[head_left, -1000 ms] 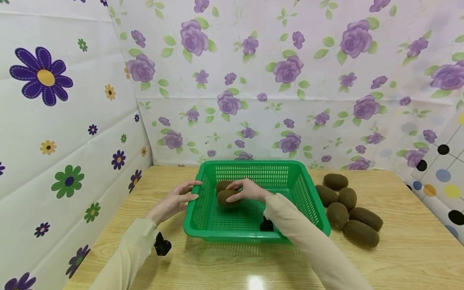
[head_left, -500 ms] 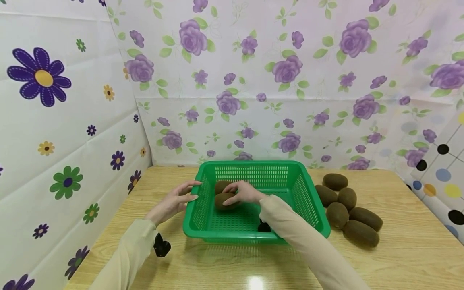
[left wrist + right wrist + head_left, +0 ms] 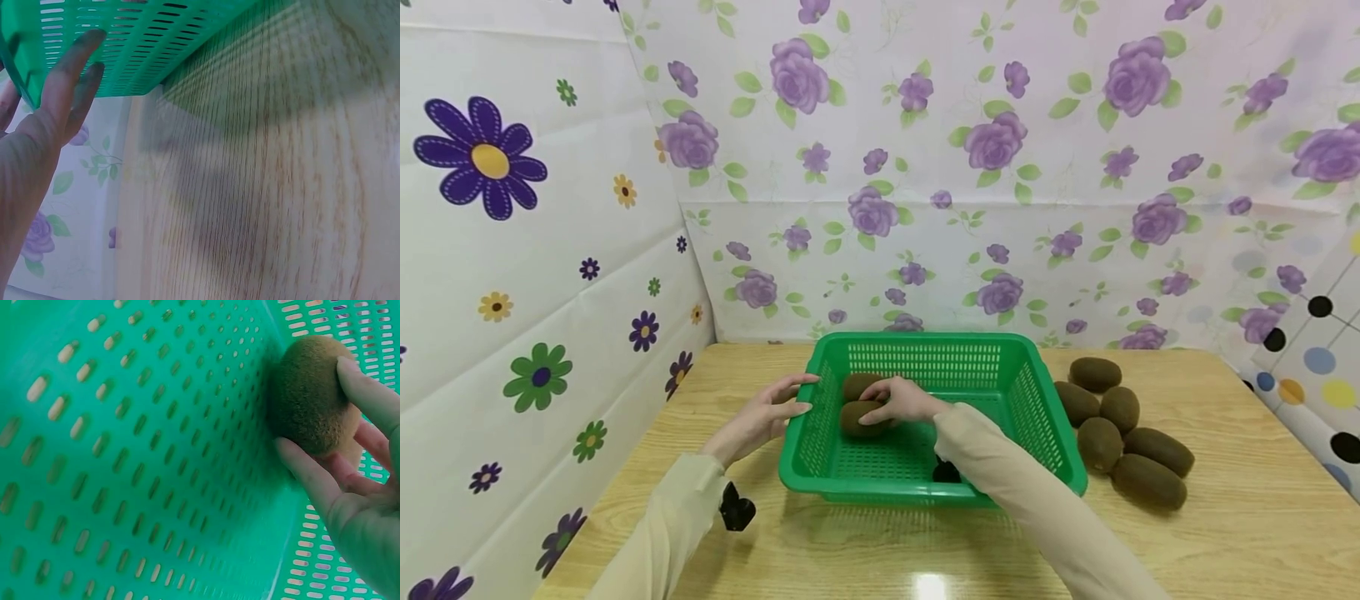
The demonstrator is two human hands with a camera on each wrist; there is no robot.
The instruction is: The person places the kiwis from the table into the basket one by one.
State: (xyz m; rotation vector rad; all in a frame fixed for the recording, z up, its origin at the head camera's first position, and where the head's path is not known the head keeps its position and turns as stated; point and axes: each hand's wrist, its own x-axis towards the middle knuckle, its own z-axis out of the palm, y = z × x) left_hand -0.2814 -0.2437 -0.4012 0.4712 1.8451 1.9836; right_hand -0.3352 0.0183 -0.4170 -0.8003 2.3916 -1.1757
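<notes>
In the head view, my right hand [image 3: 904, 400] reaches into the green plastic basket [image 3: 925, 493] and holds a brown fuzzy kiwi [image 3: 857, 419] low over its floor. The right wrist view shows the fingers and thumb around that kiwi [image 3: 306, 394]. Just behind it lies another kiwi [image 3: 859, 386], partly covered by the hand. At the basket's left side, my left hand [image 3: 760, 421] grips the rim. Seen from the left wrist, some fingers [image 3: 65, 81] lie along the outside of the slotted wall.
To the right of the basket, several loose kiwis [image 3: 1120, 408] lie close together on the wooden table [image 3: 1247, 533]. Flower-printed sheets [image 3: 925, 167] hang behind the table and along its left side. A black wrist camera [image 3: 736, 507] sits beside the left sleeve.
My right hand has shifted slightly left with the kiwi, bringing it nearer the basket's left wall. The left hand stays at the rim.
</notes>
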